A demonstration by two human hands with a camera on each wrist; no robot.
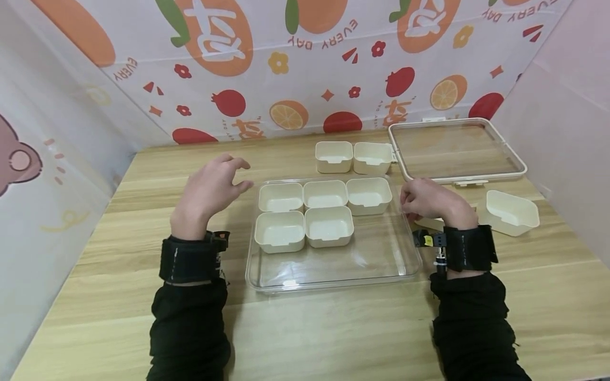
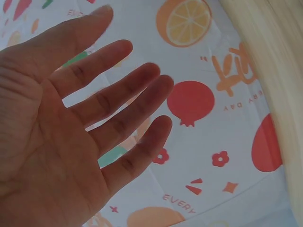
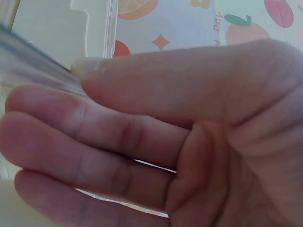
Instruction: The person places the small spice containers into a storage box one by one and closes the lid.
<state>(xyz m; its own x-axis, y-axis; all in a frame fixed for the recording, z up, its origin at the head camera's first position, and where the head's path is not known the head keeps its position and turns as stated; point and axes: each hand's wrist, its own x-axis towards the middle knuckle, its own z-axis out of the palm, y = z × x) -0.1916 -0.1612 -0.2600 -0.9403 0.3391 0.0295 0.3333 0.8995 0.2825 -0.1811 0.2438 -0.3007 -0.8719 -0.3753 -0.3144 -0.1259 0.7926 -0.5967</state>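
Note:
A clear plastic tray (image 1: 381, 259) lies on the table with several small cream bins (image 1: 329, 227) in two rows inside it. The front right part of its floor is bare. At the tray's right side, my right hand (image 1: 431, 201) pinches the clear rim (image 3: 45, 64) between thumb and fingers. My left hand (image 1: 209, 190) hovers off the tray's back left corner, fingers (image 2: 118, 94) spread apart and holding nothing. A cream bin (image 1: 510, 211) sits right of my right hand, and another cream piece (image 1: 430, 223) is mostly hidden beneath that hand.
Two cream bins (image 1: 333, 157) stand behind the tray. Further right lies a clear lid (image 1: 505, 172) with a cream frame and latches. Along the table's back edge hangs a fruit-print cloth (image 1: 314, 79), with pale walls at both sides.

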